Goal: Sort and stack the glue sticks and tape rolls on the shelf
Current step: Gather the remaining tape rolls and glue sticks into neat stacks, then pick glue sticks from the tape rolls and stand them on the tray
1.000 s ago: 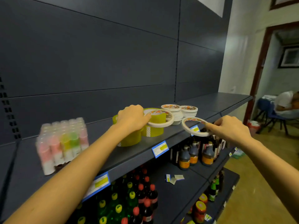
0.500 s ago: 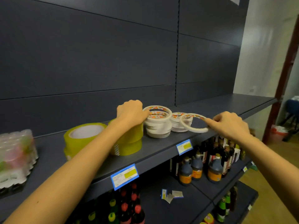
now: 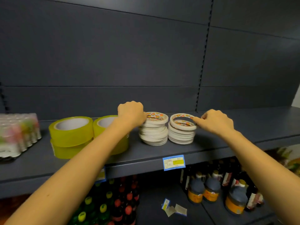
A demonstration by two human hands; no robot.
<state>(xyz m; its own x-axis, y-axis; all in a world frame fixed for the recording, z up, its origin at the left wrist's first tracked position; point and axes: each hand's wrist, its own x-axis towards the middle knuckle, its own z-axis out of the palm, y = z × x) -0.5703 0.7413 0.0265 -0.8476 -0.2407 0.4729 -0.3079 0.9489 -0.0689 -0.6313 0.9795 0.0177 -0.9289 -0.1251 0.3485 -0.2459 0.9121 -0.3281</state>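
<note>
Two stacks of thin white tape rolls stand side by side on the dark shelf. My left hand is closed on the top roll of the left stack. My right hand pinches a thin white roll that lies on top of the right stack. To the left are two stacks of wide yellow tape rolls; my left forearm partly hides the nearer one. A wrapped pack of glue sticks sits at the far left.
The shelf's back panel rises straight behind the stacks. A blue and yellow price tag hangs on the shelf's front edge. Below stand dark sauce bottles and drink bottles with coloured caps; loose paper tags lie on a lower shelf.
My right hand has carried the thin roll leftward and lowered it onto the right stack. My left hand stayed on the left stack's top roll. My view swung round to face the shelf.
</note>
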